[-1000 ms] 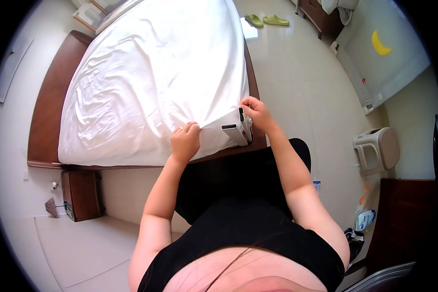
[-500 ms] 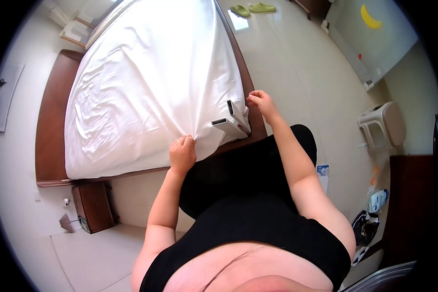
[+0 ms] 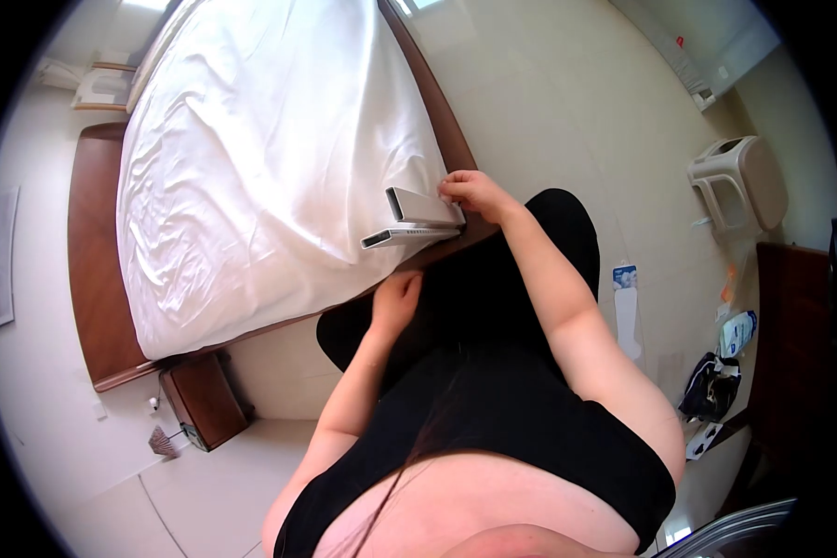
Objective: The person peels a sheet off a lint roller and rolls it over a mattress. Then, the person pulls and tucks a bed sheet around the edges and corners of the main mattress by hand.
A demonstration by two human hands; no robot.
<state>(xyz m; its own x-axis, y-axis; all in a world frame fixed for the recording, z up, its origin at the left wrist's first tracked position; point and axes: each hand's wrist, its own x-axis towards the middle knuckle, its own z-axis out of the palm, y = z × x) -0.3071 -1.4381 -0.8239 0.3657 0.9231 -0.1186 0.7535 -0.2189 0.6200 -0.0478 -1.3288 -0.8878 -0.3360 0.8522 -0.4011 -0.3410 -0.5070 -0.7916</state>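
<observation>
A wrinkled white bed sheet (image 3: 251, 177) covers the mattress on a brown bed frame (image 3: 98, 251). At its near right corner, two flat, hollow white pieces (image 3: 425, 206) with dark open ends stick out over the sheet. My right hand (image 3: 479, 194) is beside them at the side edge of the bed, thumb and fingers pinched together. Whatever lies between those fingertips is too small to make out. My left hand (image 3: 398, 299) is low by the front edge of the bed, left of the white pieces. Its fingers are curled, and their tips are hidden.
Close to the bed's left end is a brown bedside cabinet (image 3: 205, 402). A beige plastic stool (image 3: 739, 186) stands on the tiled floor at the right. Below it lie a blue-and-white packet (image 3: 737, 333) and a black bag (image 3: 710, 386). My legs are against the bed's front edge.
My left hand has let go of the sheet and moved right and down to the bed's front edge. The pulled folds have slackened. My right hand is now closer to the white pieces.
</observation>
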